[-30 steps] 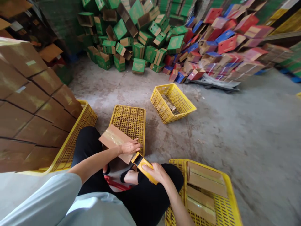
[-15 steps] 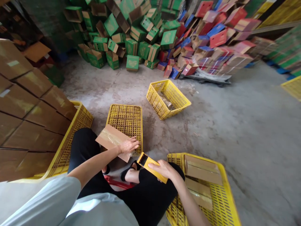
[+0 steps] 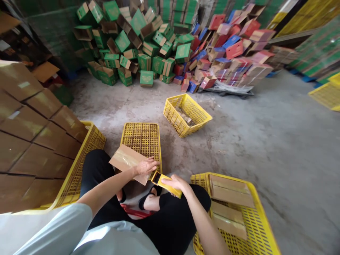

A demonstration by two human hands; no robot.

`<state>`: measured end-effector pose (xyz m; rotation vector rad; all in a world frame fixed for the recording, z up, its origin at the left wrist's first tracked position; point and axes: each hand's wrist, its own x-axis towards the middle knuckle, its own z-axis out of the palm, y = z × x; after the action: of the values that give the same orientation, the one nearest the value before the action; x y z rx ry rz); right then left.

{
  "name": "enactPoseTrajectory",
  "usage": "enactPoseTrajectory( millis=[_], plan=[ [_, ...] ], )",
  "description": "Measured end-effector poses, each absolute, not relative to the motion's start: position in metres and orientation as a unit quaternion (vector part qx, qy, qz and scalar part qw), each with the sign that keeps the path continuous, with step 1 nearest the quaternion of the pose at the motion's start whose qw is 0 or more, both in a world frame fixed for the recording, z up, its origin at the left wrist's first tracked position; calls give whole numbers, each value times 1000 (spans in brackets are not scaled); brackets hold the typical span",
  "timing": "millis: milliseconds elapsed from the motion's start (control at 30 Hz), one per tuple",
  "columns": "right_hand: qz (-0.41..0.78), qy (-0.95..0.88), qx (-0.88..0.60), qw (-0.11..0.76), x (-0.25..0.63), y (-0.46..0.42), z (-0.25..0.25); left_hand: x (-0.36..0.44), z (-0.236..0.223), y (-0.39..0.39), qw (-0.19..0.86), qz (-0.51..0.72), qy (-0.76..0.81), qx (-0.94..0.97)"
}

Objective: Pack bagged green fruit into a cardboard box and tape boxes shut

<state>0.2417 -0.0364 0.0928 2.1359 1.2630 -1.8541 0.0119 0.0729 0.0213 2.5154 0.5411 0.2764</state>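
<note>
My left hand (image 3: 145,166) lies with its fingers stretched over the near end of a small taped brown cardboard box (image 3: 127,162) that rests on my knee. My right hand (image 3: 175,183) grips a yellow tape dispenser (image 3: 166,183) whose open end almost touches the box's corner. Just beyond the box, an upturned yellow crate (image 3: 142,140) sits on the floor.
A yellow crate (image 3: 259,226) at my right holds flat brown boxes. At my left a yellow crate (image 3: 85,152) carries a stack of brown cartons (image 3: 32,134). Another yellow basket (image 3: 187,115) stands further out on the concrete floor. Green (image 3: 138,42) and red-blue boxes (image 3: 228,53) pile at the back.
The right hand pulled the tape dispenser away from the box to the right, then brought it back to the box's corner. The left hand stayed on the box. The view shifted slightly.
</note>
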Motion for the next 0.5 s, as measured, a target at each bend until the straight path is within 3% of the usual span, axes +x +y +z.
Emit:
enactPoseTrajectory(
  millis=[200,333,500],
  plan=[
    [-590,439,676,47,237,-23,87,-21,37,82,249,145,303,908],
    [-578,450,679,42,234,-22,83,-83,47,101,173,228,581,762],
    [-568,453,687,14,227,-26,85,-123,49,107,258,90,726,631]
  ],
)
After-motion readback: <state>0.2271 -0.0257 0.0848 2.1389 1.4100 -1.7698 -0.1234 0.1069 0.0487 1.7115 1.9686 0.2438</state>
